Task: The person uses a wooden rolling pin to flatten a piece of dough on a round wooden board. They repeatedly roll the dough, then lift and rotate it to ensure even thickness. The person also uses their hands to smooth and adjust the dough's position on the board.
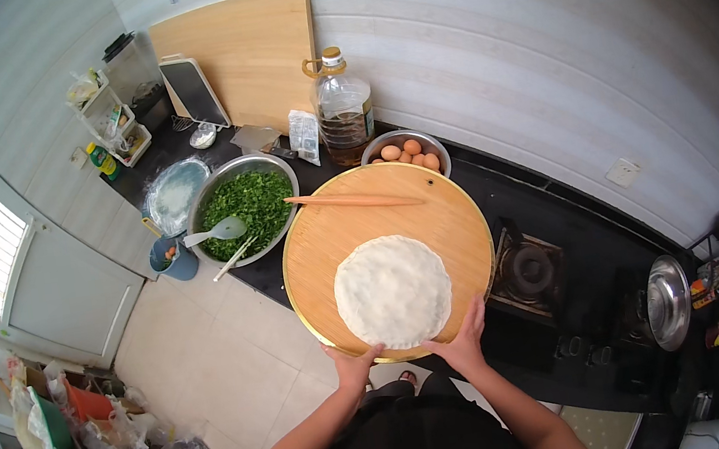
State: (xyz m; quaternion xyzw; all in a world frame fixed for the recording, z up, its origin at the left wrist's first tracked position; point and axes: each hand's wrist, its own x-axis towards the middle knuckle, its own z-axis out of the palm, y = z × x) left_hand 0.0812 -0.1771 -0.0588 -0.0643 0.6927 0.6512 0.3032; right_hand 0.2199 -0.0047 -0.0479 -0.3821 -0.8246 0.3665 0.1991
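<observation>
A round wooden board [312,277] with a pale golden rim is in front of me, and a flat, white disc of dough [393,291] lies on its near half. The dough looks a little lumpy, with a finely uneven edge. My left hand [355,366] grips the near rim left of centre, its thumb on top by the dough's edge. On the other side my right hand [463,340] holds the same rim, thumb by the dough and fingers along the board's side. Some fingertips are hidden. Across the far part of the board rests a tapered wooden rolling pin [356,199].
Left of the board stands a metal bowl [291,179] of chopped greens [248,205] with a pale scoop [227,228] and chopsticks [235,257]. Behind are an oil jug [343,103] and a bowl of eggs [412,155]. A gas burner [529,270] and metal lid [667,302] are right.
</observation>
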